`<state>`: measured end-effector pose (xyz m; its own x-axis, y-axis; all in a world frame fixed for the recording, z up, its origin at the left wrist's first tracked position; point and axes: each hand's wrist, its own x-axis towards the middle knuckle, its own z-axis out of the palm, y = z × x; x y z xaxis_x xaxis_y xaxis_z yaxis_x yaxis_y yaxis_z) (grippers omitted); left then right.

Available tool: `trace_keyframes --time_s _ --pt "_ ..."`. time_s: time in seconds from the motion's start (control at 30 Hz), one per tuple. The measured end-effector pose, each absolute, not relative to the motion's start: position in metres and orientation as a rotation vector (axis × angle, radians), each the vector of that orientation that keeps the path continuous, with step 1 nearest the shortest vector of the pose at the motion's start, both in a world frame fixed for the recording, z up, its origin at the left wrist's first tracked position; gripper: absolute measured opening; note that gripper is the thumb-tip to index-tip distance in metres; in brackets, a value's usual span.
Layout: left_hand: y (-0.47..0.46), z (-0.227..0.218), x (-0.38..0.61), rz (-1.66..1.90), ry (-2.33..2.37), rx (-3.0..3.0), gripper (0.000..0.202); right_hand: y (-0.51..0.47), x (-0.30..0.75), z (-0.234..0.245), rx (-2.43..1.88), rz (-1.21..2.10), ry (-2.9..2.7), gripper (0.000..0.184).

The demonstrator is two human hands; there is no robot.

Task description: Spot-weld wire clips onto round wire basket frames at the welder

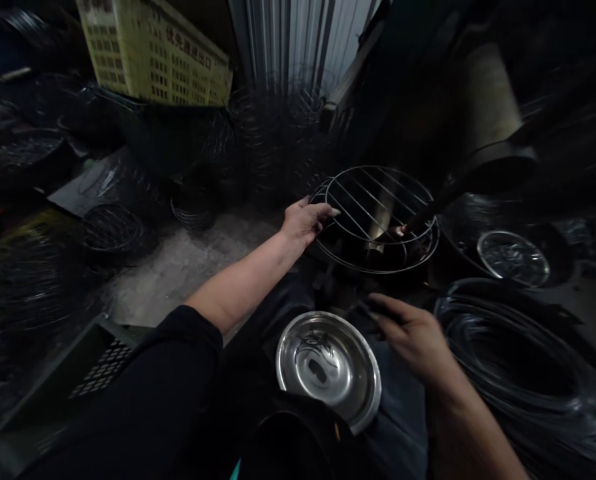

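Observation:
My left hand (pixel 305 223) is closed on the near-left edge of a round wire rack (pixel 363 230), which has parallel bars across a ring and a second ring below. The rack's far side lies at the metal arms of a machine (pixel 385 207), where a small bright glow shows. My right hand (pixel 413 333) is near the bowl's right rim, its thumb and fingers pinched together; what they hold, if anything, is too dark and blurred to name. A shiny metal bowl (pixel 348 383) with several short bent wire pieces (pixel 318 343) sits at my lap.
A large coil of wire (pixel 523 360) lies at the right, below a container with shiny round metal pieces (pixel 513 257). Wire racks (pixel 111 230) are stacked on the left. A yellow crate (pixel 163 60) stands at the back, and a green crate (pixel 48 400) at lower left.

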<state>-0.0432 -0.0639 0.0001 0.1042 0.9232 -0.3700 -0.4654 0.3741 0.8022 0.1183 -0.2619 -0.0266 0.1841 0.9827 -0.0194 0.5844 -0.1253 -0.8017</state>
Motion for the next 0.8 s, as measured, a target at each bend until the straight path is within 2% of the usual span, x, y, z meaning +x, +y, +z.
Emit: trace_keyframes --time_s 0.1,0.23,0.57,0.8 --pt "-0.067 -0.003 -0.040 1.133 0.986 0.594 0.029 -0.242 0.129 -0.007 -1.811 0.552 -1.210 0.036" --pt "-0.071 -0.001 -0.036 1.133 0.986 0.600 0.030 -0.213 0.121 -0.004 -1.843 0.389 -1.083 0.033" --pt "-0.061 0.006 -0.036 1.161 0.956 0.692 0.031 -0.187 0.103 0.001 -1.486 0.756 -0.619 0.030" --pt "-0.060 0.008 -0.031 1.185 0.924 0.711 0.034 -0.185 0.092 -0.006 -1.345 0.676 -0.422 0.025"
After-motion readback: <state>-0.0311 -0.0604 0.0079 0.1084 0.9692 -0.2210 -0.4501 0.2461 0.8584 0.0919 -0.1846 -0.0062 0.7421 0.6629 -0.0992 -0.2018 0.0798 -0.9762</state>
